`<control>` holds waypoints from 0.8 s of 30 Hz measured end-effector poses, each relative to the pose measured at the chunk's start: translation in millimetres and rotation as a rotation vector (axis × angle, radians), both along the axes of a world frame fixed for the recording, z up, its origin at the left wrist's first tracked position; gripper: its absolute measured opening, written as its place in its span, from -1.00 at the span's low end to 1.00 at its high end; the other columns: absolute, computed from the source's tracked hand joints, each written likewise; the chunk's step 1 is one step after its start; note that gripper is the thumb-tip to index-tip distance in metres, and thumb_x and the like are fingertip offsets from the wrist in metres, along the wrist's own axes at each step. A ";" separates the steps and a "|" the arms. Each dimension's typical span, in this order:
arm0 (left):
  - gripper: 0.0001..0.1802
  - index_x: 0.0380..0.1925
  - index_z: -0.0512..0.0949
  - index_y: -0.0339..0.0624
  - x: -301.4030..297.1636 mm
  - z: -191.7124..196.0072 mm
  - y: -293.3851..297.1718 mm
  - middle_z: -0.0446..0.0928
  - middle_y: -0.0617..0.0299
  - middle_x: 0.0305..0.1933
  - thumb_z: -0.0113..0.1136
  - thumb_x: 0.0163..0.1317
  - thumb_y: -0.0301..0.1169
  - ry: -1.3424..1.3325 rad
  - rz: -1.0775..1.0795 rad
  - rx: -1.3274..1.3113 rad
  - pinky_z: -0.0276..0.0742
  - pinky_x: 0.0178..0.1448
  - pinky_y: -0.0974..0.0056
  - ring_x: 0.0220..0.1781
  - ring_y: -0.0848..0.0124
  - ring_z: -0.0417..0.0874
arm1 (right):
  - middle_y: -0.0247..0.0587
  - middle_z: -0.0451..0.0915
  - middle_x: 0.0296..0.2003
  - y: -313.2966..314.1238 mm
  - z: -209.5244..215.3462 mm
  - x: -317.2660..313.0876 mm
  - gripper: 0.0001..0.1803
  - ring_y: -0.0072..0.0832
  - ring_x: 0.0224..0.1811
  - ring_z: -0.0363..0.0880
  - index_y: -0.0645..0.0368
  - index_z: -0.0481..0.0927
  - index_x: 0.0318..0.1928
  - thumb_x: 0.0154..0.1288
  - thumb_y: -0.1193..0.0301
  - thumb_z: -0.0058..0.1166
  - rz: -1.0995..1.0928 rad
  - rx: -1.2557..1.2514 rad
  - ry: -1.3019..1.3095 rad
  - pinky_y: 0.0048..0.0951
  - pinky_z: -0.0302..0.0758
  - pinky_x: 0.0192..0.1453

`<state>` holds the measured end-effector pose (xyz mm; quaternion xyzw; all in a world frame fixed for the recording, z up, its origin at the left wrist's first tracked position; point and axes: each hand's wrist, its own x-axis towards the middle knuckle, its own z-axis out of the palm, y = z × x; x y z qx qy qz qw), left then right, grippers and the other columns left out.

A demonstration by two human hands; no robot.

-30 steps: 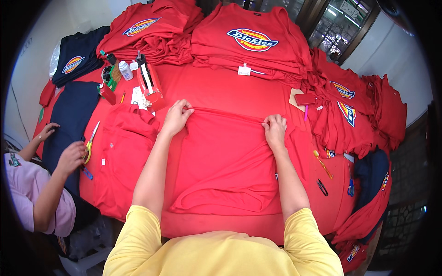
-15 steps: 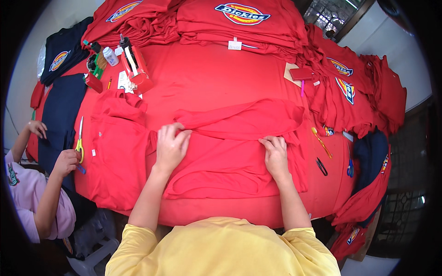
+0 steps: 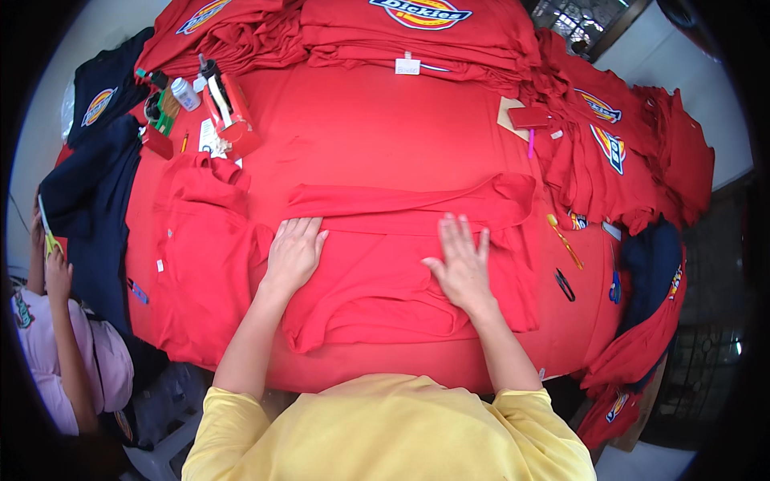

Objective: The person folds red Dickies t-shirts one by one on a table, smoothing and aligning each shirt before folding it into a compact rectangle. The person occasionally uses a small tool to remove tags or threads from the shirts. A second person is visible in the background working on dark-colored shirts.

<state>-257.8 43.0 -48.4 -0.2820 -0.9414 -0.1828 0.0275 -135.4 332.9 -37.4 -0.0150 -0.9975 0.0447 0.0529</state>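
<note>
A red garment (image 3: 373,272), probably a shirt, lies on the red-covered table in front of me, with its upper edge turned over in a long fold. My left hand (image 3: 293,252) rests flat on its left part, fingers straight against the fold. Over the right part, my right hand (image 3: 463,263) is spread with the thumb out, on or just above the cloth. Neither hand grips anything. Another red garment (image 3: 200,264) with a small white tag lies just left of my left forearm.
Stacked red shirts (image 3: 417,36) with printed emblems line the far side; more are piled at right. A tape dispenser (image 3: 230,120) stands far left. Thread snips (image 3: 565,284) lie at right. At left, a co-worker holds yellow-handled scissors (image 3: 53,243) at navy cloth (image 3: 96,192).
My hands have gone from bent fingers at the fold to flat, spread fingers; the right moved slightly left and up. The fold lies straighter. The co-worker picked up the scissors and brought them to the navy cloth.
</note>
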 end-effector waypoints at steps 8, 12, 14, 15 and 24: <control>-0.57 0.03 0.45 -0.36 -11.2 14.0 6.0 0.54 -0.08 0.01 0.20 0.20 -0.37 -0.001 -0.028 0.144 0.40 0.23 0.08 0.12 0.04 0.52 | 0.02 0.24 0.32 22.2 -17.5 15.0 -0.44 -0.10 0.43 0.10 0.27 0.37 0.24 0.34 0.21 0.05 -0.068 -0.186 0.248 0.12 0.03 0.43; -0.78 -0.22 0.63 -0.23 -8.0 29.1 14.5 0.56 0.03 -0.16 0.25 0.10 -0.46 0.078 -0.011 0.221 0.49 0.00 0.10 -0.13 0.08 0.55 | -0.01 0.49 0.13 29.6 3.5 28.4 -0.75 -0.18 0.25 0.41 0.28 0.63 -0.04 0.32 0.53 0.00 -0.142 -0.524 0.338 -0.20 0.34 0.32; -0.86 -0.34 0.68 -0.17 -10.6 36.2 22.9 0.51 0.07 -0.12 0.29 0.04 -0.48 0.184 -0.002 0.184 0.40 0.05 0.07 -0.06 0.12 0.47 | -0.03 0.57 -0.01 41.9 29.0 19.7 -0.75 -0.22 0.07 0.56 0.30 0.62 -0.08 0.29 0.65 -0.07 -0.114 -0.481 0.513 -0.30 0.51 0.13; -0.84 -0.33 0.68 -0.16 -13.8 43.5 25.8 0.51 0.07 -0.07 0.30 0.03 -0.46 0.243 -0.024 0.145 0.37 0.10 0.06 0.01 0.12 0.45 | 0.00 0.57 -0.03 54.9 40.3 11.4 -0.74 -0.14 0.05 0.55 0.30 0.61 -0.08 0.24 0.65 -0.05 -0.126 -0.480 0.532 -0.25 0.48 0.14; -0.73 -0.28 0.67 -0.16 -71.8 63.1 14.1 0.42 0.09 0.24 0.33 0.04 -0.26 -0.115 0.061 0.022 0.25 0.32 0.10 0.29 0.14 0.37 | -0.01 0.43 0.22 116.4 27.9 -67.8 -0.68 -0.16 0.33 0.32 0.12 0.59 0.05 0.34 0.38 -0.02 -0.287 -0.197 0.035 -0.29 0.22 0.40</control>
